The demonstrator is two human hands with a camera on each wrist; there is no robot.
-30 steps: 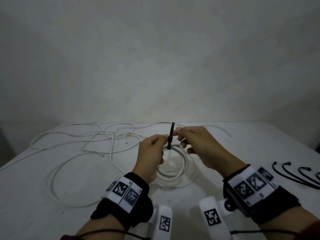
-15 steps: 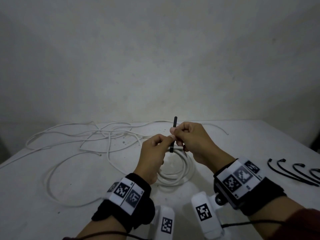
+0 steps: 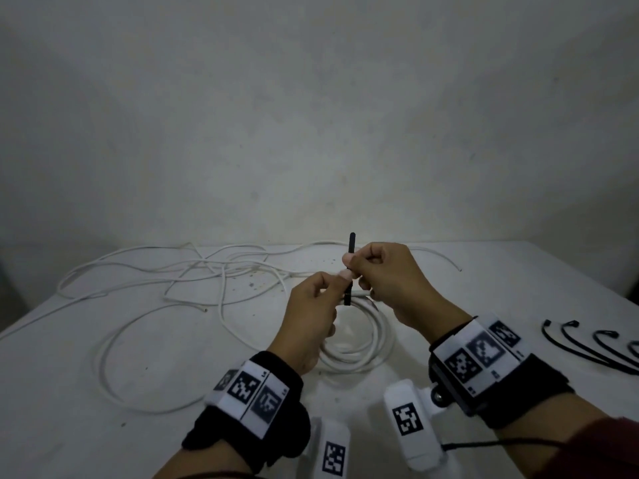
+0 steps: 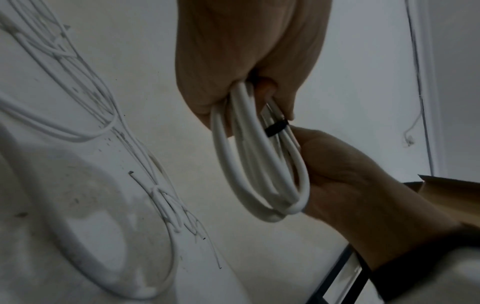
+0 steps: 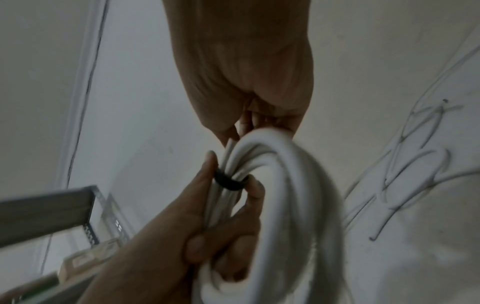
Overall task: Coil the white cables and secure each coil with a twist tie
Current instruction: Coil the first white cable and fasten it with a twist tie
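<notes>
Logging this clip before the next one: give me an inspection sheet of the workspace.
Surface: white table, speckled with dark flecks.
Job's things: white coil held up, black twist tie wrapped round its strands, ends upright.
Clutter: spare black ties at the right edge.
Grips: left hand pinches tie and coil; right hand pinches the tie's upper part.
Cables: loose white cables tangled at the left and rear.
Surroundings: bare pale wall.

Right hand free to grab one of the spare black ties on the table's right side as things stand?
Probably not yet. The right hand pinches the black twist tie around the coil. The spare ties lie unobstructed beside that wrist, so letting go looks like the only requirement.
</notes>
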